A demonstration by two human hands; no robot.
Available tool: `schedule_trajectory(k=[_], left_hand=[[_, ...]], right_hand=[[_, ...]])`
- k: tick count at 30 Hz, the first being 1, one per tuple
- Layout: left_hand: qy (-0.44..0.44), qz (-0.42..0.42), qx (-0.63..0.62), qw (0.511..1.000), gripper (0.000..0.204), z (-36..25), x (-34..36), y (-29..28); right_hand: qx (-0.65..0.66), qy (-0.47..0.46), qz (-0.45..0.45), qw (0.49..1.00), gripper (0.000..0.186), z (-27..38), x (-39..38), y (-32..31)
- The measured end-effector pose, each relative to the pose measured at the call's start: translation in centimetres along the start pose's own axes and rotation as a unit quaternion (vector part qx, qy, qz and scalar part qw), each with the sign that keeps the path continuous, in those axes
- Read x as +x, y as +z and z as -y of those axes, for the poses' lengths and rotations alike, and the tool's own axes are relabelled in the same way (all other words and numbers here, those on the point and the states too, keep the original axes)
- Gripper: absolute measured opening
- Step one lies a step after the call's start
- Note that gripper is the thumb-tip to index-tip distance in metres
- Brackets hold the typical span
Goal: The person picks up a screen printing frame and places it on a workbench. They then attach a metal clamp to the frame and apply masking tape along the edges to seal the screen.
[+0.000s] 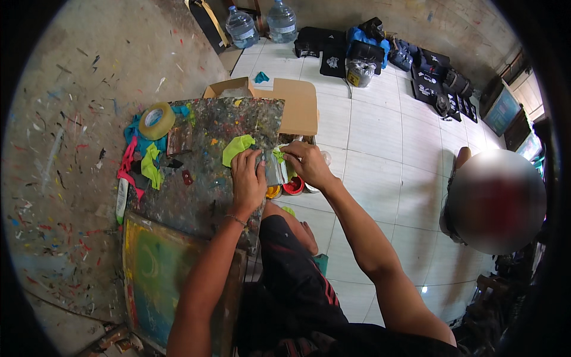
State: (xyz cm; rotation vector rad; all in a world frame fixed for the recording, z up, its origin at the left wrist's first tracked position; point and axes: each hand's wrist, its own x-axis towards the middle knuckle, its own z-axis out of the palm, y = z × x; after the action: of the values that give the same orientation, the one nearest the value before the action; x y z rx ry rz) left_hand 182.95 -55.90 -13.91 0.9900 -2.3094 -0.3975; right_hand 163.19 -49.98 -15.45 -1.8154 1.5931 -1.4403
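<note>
My left hand (248, 183) lies on the paint-spattered tabletop (202, 131), its fingers stretched forward over the lower edge of a yellow-green cloth (238, 149). Just past the table's right edge, my right hand (309, 163) is closed, its fingertips pinching a small piece of yellow-green cloth (278, 154). That piece is against a flat grey-white item (275, 172) at the table edge, whose kind I cannot make out. Below my right hand stand an open tub of red paint (294, 185) and a tub with yellow-orange paint (273, 191), partly hidden.
A tape roll (157, 121), blue cloth (135, 132) and pink scraps (128, 160) lie on the table's left. A framed screen (172, 279) leans nearer me. An open cardboard box (295, 107) stands beyond. Water bottles (242, 28) and black bags line the wall. A person (496, 202) sits right.
</note>
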Motion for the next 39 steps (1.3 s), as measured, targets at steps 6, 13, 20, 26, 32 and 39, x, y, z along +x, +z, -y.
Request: schedule_trajectory(k=[6,13,20,26,32,39], left_hand=[[0.009,-0.009,0.002,1.0,0.027,0.0,0.1,-0.1],[0.005,-0.008,-0.005,1.0,0.027,0.0,0.0,-0.1],[0.003,-0.01,0.002,1.0,0.027,0.1,0.2,0.0],[0.001,-0.015,-0.006,1.0,0.026,0.0,-0.1,0.0],[-0.001,-0.012,0.006,1.0,0.026,0.0,0.1,0.0],[-0.005,-0.021,-0.003,1.0,0.027,0.0,0.0,0.2]], right_hand=[[0.04,0.054,0.005,0.998,0.016,3.1,-4.3,0.3],[0.035,0.075,-0.084,0.993,0.015,2.4,-1.9,1.6],[0.006,0.072,-0.07,0.995,0.016,3.3,-2.9,1.8],[0.008,0.109,-0.061,0.992,0.029,4.7,-4.1,1.4],[0.017,0.102,-0.06,0.993,0.021,4.0,-3.0,1.5],[-0.049,0.037,-0.097,0.993,0.012,2.5,-0.4,2.3]])
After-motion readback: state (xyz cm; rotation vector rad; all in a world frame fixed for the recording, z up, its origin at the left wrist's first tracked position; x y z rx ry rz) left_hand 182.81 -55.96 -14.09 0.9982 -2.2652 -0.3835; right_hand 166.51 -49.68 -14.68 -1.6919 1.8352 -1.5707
